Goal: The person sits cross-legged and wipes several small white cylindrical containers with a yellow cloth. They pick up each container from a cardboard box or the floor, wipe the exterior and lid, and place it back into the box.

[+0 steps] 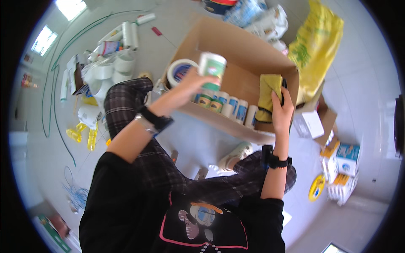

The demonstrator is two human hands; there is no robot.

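My left hand [191,83] is closed around a white and green canister [212,71], held over the left part of an open cardboard box [243,47]. At the box's right end, my right hand [282,106] grips a yellow cloth item [269,91] with dark edging; a dark object [284,87] shows by its fingers. A row of small cylindrical containers [232,106], some with blue labels and some green, lines the near wall. In the box's left corner lies a round white-rimmed container [180,72] with a blue label.
Beyond the box are plastic bags and a large yellow bag [316,44]. White rolls [126,34] and bagged rolls [106,69] lie to the left, near a green hose [49,95] and yellow bottles [92,139]. Packaged goods [347,161] stand at the right.
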